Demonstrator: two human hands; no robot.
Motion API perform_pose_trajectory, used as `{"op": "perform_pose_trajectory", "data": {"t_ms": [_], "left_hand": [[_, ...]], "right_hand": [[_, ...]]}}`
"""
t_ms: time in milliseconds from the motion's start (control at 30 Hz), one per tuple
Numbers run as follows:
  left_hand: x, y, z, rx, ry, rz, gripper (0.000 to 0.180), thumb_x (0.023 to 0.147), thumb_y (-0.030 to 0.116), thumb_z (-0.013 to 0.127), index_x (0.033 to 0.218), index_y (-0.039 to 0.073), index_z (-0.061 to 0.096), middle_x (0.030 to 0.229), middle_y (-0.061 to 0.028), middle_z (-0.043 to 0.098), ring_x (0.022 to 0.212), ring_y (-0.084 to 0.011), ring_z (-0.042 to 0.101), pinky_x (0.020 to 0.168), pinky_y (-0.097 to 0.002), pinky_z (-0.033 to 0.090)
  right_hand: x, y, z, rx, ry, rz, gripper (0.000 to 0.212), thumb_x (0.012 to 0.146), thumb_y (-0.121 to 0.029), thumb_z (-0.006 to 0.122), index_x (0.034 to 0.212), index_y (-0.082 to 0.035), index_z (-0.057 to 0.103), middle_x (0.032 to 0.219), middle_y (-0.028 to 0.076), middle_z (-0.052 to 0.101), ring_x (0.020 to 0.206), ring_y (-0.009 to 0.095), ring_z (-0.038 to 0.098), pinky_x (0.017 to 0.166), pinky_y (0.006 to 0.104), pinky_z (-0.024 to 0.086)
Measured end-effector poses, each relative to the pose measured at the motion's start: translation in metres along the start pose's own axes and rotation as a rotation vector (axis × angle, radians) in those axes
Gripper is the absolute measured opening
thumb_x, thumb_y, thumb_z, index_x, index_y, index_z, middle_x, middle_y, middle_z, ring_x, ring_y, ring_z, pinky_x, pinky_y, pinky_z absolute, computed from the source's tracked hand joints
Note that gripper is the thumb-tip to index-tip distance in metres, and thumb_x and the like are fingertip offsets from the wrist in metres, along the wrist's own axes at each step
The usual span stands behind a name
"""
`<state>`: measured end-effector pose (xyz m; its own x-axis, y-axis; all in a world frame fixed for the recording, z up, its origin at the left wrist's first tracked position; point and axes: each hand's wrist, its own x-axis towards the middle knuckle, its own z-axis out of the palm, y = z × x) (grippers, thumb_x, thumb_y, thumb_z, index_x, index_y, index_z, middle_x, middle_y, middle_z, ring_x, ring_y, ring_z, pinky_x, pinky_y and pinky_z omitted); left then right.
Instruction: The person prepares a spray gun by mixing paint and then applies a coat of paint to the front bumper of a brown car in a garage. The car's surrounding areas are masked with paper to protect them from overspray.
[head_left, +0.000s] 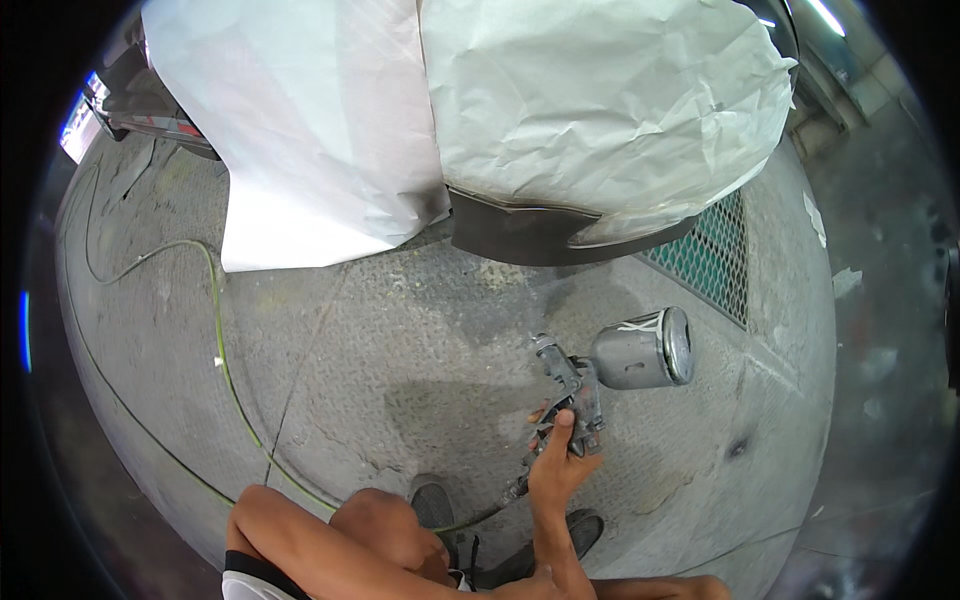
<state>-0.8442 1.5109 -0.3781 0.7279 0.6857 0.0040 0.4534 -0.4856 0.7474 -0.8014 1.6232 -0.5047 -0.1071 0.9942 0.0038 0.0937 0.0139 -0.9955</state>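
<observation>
My right hand (560, 465) is wrapped round the grip of a metal spray gun (575, 385), its thumb on the near side. A grey paint cup (638, 352) sticks out sideways to the right of the gun. From the grip's lower end a hose fitting (515, 490) runs down toward my legs. Ahead of the nozzle, some way off, is a dark curved body panel (520, 228), under white masking paper (610, 110). My left arm (320, 540) crosses the lower left, bent; its hand does not show.
A yellow-green hose (217, 310) snakes over the grey floor (350, 350) at the left. A metal grating (710, 250) lies in the floor beside the panel. My knee (385, 520) and shoes (432, 502) are close below the gun. Part of a dark vehicle (165, 95) stands at far left.
</observation>
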Motion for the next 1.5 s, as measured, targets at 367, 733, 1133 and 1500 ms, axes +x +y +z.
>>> {"op": "perform_pose_trajectory", "data": {"t_ms": [367, 733, 1133, 1500], "left_hand": [[-0.009, 0.009, 0.006, 0.038, 0.005, 0.01, 0.024, 0.086, 0.017, 0.054, 0.096, -0.003, 0.064, 0.076, -0.0173, 0.068, 0.07, -0.0321, 0.067, 0.073, -0.0449, 0.05], [-0.017, 0.006, 0.005, 0.101, 0.024, 0.06, 0.028, 0.087, 0.017, 0.052, 0.102, -0.005, 0.061, 0.079, -0.0181, 0.068, 0.073, -0.0315, 0.067, 0.076, -0.0439, 0.049], [-0.018, 0.011, 0.004, 0.009, -0.108, 0.0, 0.035, 0.09, 0.019, 0.05, 0.113, -0.006, 0.058, 0.083, -0.0175, 0.069, 0.078, -0.0322, 0.067, 0.078, -0.0441, 0.048], [-0.013, 0.015, -0.005, 0.037, -0.253, -0.015, 0.043, 0.096, 0.022, 0.046, 0.129, -0.005, 0.05, 0.098, -0.0175, 0.068, 0.09, -0.0314, 0.066, 0.086, -0.0463, 0.047]], "right_hand": [[0.003, 0.007, 0.007, -0.086, 0.033, 0.102, 0.034, 0.1, -0.033, 0.06, 0.105, 0.0, 0.064, 0.083, 0.007, 0.069, 0.064, 0.009, 0.06, 0.048, 0.0232, 0.045], [0.0, -0.007, 0.037, 0.05, -0.124, 0.176, 0.033, 0.1, -0.033, 0.059, 0.097, -0.002, 0.066, 0.086, 0.008, 0.071, 0.067, 0.011, 0.066, 0.048, 0.0235, 0.046], [0.032, 0.005, 0.008, 0.11, 0.203, 0.173, 0.035, 0.1, -0.036, 0.059, 0.099, -0.001, 0.064, 0.087, 0.009, 0.07, 0.07, 0.014, 0.067, 0.046, 0.026, 0.045], [-0.001, -0.006, 0.007, 0.134, 0.065, 0.181, 0.034, 0.1, -0.034, 0.058, 0.1, -0.001, 0.064, 0.087, 0.007, 0.07, 0.074, 0.011, 0.067, 0.049, 0.0244, 0.047]]}}
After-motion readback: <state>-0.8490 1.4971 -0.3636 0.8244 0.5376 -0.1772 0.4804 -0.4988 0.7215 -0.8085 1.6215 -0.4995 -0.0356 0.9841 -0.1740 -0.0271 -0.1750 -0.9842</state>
